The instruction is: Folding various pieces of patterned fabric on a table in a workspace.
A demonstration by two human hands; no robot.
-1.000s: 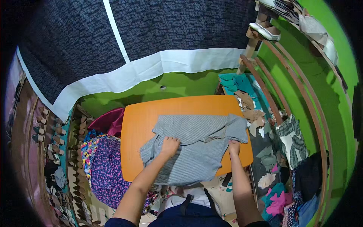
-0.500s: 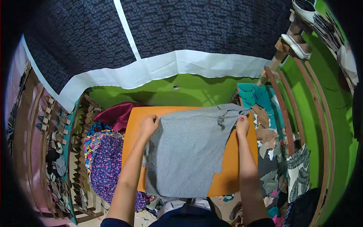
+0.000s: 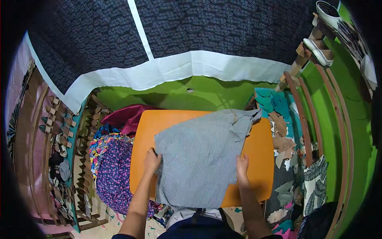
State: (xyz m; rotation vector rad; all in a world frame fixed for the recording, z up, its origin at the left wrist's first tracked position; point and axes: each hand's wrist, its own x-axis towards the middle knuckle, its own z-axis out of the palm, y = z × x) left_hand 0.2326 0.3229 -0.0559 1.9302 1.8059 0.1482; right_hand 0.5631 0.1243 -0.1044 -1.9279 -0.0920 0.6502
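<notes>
A grey, finely striped cloth (image 3: 195, 163) lies spread over an orange tabletop (image 3: 258, 159), its near edge hanging toward me. The far right corner is bunched and folded. My left hand (image 3: 152, 161) is at the cloth's left edge, fingers loosely bent, with a gap between thumb and forefinger. At the right edge rests my right hand (image 3: 242, 165), fingers pointing away and slightly apart. Both hands are beside or touching the cloth's edges, without a visible grip on it.
Purple floral fabric (image 3: 113, 175) and maroon cloth (image 3: 127, 119) are heaped left of the table. Wooden racks with shoe lasts (image 3: 85, 175) stand farther left. Cut pieces (image 3: 282, 143) lie to the right, near wooden rails (image 3: 298, 115). A dark patterned curtain (image 3: 223, 32) hangs beyond.
Both hands have let go of the cloth's far corners and come nearer to me along its sides, the right one also moving inward. The far left corner now lies lower.
</notes>
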